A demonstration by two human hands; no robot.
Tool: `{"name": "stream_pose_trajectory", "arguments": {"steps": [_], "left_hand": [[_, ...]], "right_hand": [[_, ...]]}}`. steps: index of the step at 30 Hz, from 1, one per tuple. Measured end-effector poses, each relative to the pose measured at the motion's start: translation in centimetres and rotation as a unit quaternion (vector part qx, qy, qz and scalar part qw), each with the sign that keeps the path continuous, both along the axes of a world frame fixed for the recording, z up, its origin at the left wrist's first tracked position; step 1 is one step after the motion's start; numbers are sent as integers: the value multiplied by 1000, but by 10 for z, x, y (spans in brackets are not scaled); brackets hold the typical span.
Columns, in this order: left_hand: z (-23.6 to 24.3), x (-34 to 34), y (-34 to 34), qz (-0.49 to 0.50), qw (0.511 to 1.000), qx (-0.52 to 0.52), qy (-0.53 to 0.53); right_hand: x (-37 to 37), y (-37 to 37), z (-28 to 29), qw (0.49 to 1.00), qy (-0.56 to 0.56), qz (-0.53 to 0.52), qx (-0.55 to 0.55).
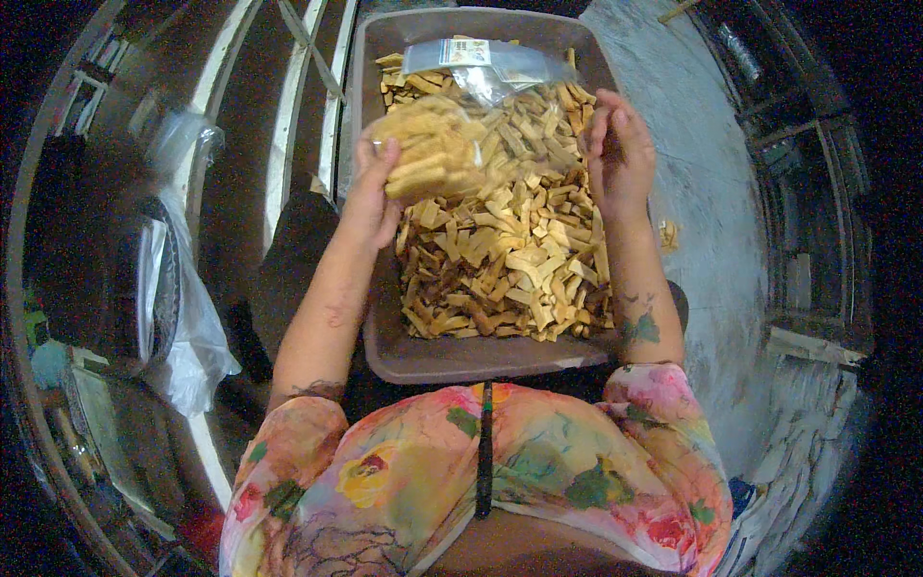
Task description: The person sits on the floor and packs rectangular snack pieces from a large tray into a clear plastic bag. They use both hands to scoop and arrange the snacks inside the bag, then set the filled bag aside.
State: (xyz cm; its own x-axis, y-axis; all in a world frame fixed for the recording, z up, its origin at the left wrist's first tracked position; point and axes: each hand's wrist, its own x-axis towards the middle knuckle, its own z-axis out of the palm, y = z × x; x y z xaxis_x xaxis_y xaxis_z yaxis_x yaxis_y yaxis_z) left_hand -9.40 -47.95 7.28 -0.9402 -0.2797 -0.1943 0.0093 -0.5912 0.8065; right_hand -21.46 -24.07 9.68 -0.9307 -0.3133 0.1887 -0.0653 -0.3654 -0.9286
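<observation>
Two hands over one tub [385,356] of pale snack strips [510,260], seen from the head view. Left hand [370,197] clamped on a clear bag [433,149] part-filled with strips, fingers wrapped round its near side, held just above the heap at the tub's left. Right hand [620,154] raised over the right side of the heap, fingers close together and curled; hard to tell whether any strips are pinched in them. A second clear bag [481,62] lying flat on the strips at the far end. Outside the tub, a crumpled plastic sheet [192,327] well apart on the left.

Best done, by the look of it, with the bag's mouth kept wide and tilted toward the right hand, low over the tub so stray strips fall back in. Small pinches rather than big grabs, to spare the brittle strips. Grip on the bag firm but not crushing.
</observation>
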Motion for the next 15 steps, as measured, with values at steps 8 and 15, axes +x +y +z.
{"name": "stream_pose_trajectory", "arguments": {"steps": [8, 15], "left_hand": [[-12, -6, -10, -5, 996, 93, 1], [-10, 0, -13, -12, 996, 56, -68]], "right_hand": [[-19, -69, -127, 698, 373, 109, 602], [-28, -84, -124, 576, 451, -63, 679]]}}
